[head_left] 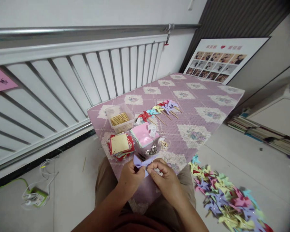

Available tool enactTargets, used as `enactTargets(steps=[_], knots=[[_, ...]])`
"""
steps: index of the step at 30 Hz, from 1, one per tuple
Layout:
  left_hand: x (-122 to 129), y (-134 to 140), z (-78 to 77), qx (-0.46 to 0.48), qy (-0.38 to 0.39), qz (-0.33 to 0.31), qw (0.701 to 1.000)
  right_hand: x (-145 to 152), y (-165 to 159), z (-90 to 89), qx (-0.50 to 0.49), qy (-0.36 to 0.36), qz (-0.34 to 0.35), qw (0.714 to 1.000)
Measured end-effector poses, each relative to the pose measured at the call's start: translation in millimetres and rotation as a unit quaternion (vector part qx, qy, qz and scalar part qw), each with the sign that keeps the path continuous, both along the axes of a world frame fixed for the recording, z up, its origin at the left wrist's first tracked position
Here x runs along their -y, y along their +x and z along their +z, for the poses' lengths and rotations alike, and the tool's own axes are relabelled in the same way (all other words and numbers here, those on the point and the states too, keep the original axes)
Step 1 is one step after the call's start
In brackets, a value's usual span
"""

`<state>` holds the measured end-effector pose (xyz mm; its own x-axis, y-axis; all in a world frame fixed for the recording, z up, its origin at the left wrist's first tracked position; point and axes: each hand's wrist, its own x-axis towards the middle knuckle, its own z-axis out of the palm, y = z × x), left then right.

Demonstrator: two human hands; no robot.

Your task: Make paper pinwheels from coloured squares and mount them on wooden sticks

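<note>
A purple paper pinwheel (139,162) is held over the near end of the table, its folded blades sticking up. My left hand (132,175) pinches its left side between thumb and fingers. At its middle, my right hand (163,174) has thumb and forefinger pressed together; any small part between them is hidden. Just beyond the hands are a clear tub of silvery metal pieces (152,149) and a small tub of pale little pieces (163,145). Dark tool tips (141,157) show behind the pinwheel.
A stack of paper squares (119,144) lies left, beside pink sheets (145,133) and a plastic box of sticks (120,120). Finished pinwheels (168,106) lie farther back on the patterned tablecloth (195,135). More pinwheels (224,196) are heaped at floor level, right. A radiator (116,71) runs along the wall.
</note>
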<state>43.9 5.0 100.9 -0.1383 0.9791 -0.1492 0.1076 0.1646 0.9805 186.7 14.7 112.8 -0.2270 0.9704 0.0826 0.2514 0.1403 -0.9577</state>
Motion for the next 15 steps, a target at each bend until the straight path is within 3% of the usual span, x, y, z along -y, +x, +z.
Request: enactTargets(steps=[9,15], knots=[[-0.7,1.5,-10.7,0.006,0.013,0.001,1.000,-0.6,-2.0,-6.6,-0.038,0.002,-0.037,0.999],[1.1,2.6,-11.5,0.001,0.012,0.000,1.000,0.2,-4.9,-15.1,-0.086,-0.069,-0.032,0.993]])
